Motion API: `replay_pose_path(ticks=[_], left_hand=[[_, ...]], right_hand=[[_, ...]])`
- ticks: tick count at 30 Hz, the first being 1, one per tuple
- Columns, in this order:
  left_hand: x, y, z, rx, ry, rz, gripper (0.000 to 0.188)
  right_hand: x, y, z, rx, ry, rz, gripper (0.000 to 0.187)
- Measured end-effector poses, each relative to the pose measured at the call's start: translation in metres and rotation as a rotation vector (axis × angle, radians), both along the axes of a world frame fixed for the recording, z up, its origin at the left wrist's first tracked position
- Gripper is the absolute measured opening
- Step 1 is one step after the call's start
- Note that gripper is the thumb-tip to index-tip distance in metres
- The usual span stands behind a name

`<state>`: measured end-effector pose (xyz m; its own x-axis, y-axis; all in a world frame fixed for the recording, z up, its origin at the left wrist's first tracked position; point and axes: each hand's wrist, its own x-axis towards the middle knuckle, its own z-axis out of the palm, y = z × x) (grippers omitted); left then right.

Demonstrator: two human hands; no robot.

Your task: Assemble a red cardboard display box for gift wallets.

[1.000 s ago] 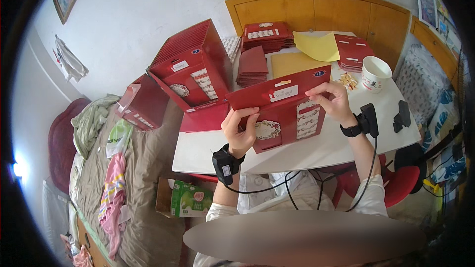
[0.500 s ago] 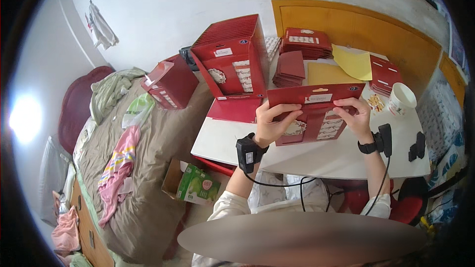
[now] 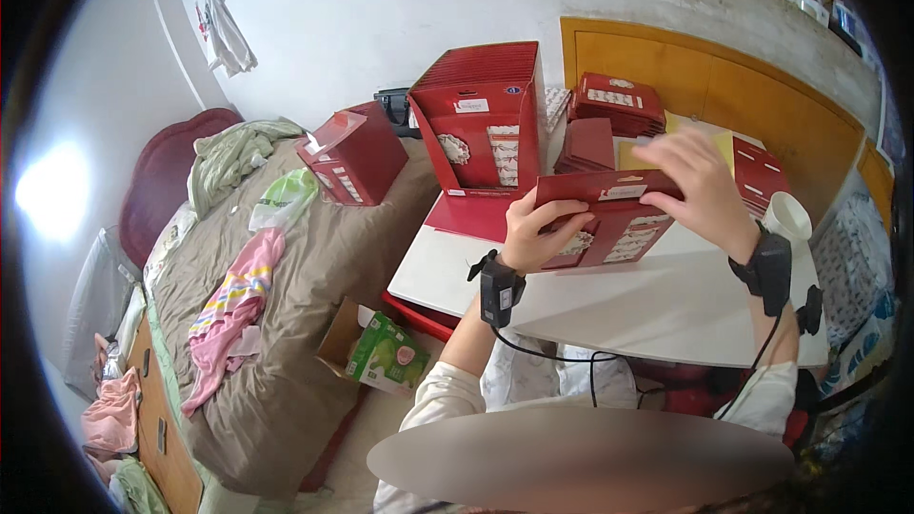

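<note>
My left hand [image 3: 538,233] is closed on the upper left edge of a red cardboard pack [image 3: 609,240], which stands tilted on the white table. The pack has a hang hole, a pale label and cut-out windows showing white decorated pieces. My right hand [image 3: 705,190] is raised at the pack's upper right corner with its fingers stretched apart. Its thumb lies against the pack's front. Left of the pack stands a thick upright row of similar red packs [image 3: 476,138]. Behind it are a stack of small red cards [image 3: 586,146] and a yellow sheet [image 3: 728,150], partly covered by my right hand.
More red packs [image 3: 617,100] lie stacked at the back of the white table [image 3: 476,276]. Striped red pieces [image 3: 759,176] and a paper cup [image 3: 788,216] are at the right. Left is a bed [image 3: 295,324] bearing another red bundle [image 3: 357,157]; an open carton [image 3: 345,338] stands below.
My right hand has let go of the pack's top edge and lifted, fingers spreading. The left hand keeps its hold. The whole view has shifted slightly.
</note>
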<state>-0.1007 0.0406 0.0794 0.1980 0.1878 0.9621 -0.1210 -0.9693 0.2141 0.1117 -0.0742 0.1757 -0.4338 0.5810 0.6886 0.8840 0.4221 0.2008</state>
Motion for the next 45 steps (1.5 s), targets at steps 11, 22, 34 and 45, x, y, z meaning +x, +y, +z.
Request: replay_pose_path(ticks=[11,22,34,45], left_hand=[[-0.002,0.092,-0.072,-0.351,-0.078,0.480,0.038],[0.053,0.118,-0.084,-0.446,-0.108,0.835,0.064],[0.058,0.138,-0.079,-0.281,-0.192,0.940,0.052],[0.041,0.144,-0.075,-0.301,-0.146,0.838,0.037]], right_hand=[[0.016,0.051,0.087,-0.313,0.151,-0.061,0.035],[-0.043,0.111,0.179,0.263,0.270,0.017,0.023],[-0.087,0.201,0.171,0.276,0.316,0.144,0.039],[-0.089,0.233,0.183,0.041,0.046,0.098,0.034]])
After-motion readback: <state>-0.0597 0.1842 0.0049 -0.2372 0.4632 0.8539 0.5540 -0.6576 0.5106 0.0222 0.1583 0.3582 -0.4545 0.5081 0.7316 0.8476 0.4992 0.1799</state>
